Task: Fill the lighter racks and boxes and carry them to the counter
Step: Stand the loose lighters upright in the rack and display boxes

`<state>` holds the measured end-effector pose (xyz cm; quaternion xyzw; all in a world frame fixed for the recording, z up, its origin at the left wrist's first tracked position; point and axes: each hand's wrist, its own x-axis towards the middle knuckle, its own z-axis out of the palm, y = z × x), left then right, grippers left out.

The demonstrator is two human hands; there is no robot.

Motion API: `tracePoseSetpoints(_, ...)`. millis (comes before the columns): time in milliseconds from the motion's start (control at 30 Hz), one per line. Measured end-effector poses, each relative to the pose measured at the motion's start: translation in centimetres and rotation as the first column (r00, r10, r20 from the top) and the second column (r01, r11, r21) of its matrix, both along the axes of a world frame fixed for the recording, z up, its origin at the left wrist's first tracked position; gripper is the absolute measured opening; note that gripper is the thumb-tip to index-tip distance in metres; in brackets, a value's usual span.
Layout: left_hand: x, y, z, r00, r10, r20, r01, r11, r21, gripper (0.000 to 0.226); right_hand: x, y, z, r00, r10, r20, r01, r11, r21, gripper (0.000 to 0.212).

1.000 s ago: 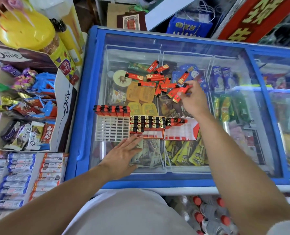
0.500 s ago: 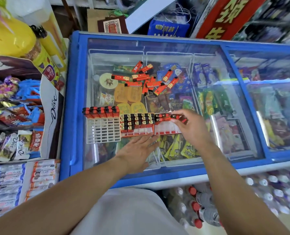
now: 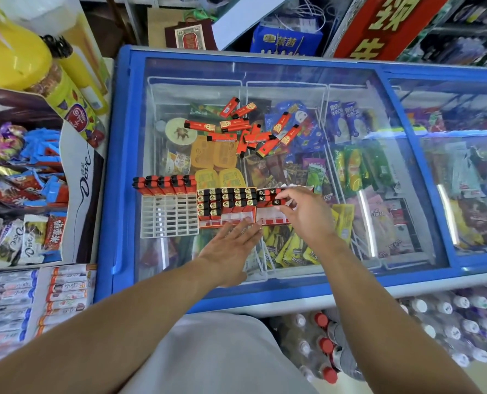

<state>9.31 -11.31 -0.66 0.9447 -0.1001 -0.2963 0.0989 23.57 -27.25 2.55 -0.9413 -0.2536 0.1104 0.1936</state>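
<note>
Now my right hand (image 3: 302, 214) pinches a lighter (image 3: 279, 201) over the red box (image 3: 273, 220); beside the box, my left hand (image 3: 230, 248) rests flat, fingers straight.

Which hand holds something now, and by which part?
The right hand pinches one lighter near its black top, over the red box. The left hand lies flat, holding nothing.

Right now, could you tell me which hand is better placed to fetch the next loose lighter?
The right hand, probably: it works at the right box, nearest the loose lighters, while the left hand lies flat steadying the middle box.
</note>
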Motion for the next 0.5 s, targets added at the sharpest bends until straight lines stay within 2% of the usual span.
tracePoseSetpoints(133,-0.1,0.0,-0.3,1.0,0.002,0.008,-0.002,1.0,0.004,0.091,-0.2,0.2,-0.1,1.0,-0.026,0.017,0.025,0.999,0.029,0.024)
tracePoseSetpoints(267,-0.2,0.0,-0.5,1.0,0.015,0.016,-0.015,1.0,-0.022,0.091,-0.3,0.2,0.0,0.998,-0.049,0.044,0.045,0.996,0.08,0.018)
tracePoseSetpoints(500,-1.9,1.8,0.1,0.984,0.103,0.148,-0.065,0.967,-0.246,0.075,1.1,1.5,1.2,0.991,-0.118,0.06,0.1,0.964,0.246,0.005)
